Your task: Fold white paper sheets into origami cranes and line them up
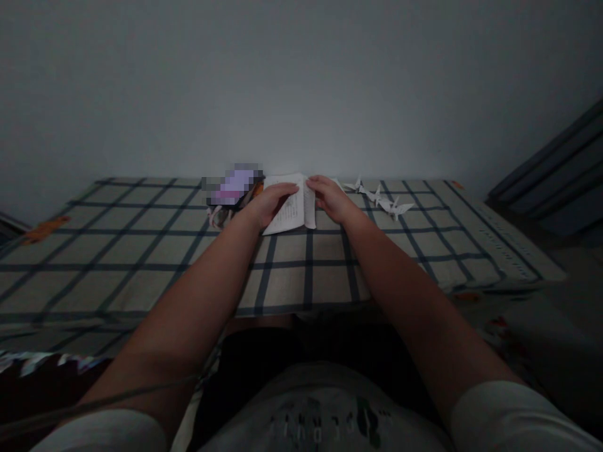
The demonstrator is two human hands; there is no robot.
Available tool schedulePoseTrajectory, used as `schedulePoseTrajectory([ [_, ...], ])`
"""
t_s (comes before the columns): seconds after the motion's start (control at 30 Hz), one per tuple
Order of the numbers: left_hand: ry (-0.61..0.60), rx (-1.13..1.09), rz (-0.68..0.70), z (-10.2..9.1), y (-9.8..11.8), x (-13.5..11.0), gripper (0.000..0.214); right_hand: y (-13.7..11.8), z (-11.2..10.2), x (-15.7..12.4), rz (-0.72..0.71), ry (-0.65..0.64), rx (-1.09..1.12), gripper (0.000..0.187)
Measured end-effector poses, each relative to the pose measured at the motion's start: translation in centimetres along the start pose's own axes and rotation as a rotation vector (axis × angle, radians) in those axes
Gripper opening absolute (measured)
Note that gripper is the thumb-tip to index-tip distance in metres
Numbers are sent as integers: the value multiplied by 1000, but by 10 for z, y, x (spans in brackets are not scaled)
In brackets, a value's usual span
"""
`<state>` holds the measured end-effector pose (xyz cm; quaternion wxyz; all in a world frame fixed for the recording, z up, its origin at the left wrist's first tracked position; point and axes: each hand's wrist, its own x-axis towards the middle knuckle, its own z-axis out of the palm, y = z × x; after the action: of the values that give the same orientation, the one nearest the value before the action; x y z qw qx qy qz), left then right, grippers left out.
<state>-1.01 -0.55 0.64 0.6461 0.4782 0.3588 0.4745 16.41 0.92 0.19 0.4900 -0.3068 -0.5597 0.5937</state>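
A small open book (pixel 289 210) with white printed pages is held in front of me near the back of the table. My left hand (pixel 274 199) grips it at the left page, fingers bent over the upper part. At the right side, my right hand (pixel 328 194) pinches the narrower, tilted page near its top edge. The undersides of both hands are hidden. To the right of my right hand lie several white folded paper cranes (pixel 378 198) in a slanting row. Close to my left hand is a phone (pixel 235 186) with a lit, blurred-out screen.
A checked cloth (pixel 306 270) covers the table, which meets a plain wall (pixel 301 88) at the back. Beside the phone lies a small pale pink item (pixel 217 217), its kind unclear. A dark ridged object (pixel 560 169) stands beyond the table's right end.
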Motion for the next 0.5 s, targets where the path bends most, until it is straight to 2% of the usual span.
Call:
schedulePoseTrajectory([
  [0.1, 10, 46, -16, -2, -2, 1, 16, 4, -3, 4, 13, 35, -5, 24],
  [0.2, -16, 55, 19, -5, -5, 3, 17, 7, -4, 5, -1, 17, -55, 22],
  [0.37, 79, 87, 67, -5, -6, 4, 19, 7, -4, 2, -1, -38, -103, 21],
  [0.5, 106, 130, 17, -1, -2, 1, 16, 6, -3, 2, -2, -35, -141, 21],
])
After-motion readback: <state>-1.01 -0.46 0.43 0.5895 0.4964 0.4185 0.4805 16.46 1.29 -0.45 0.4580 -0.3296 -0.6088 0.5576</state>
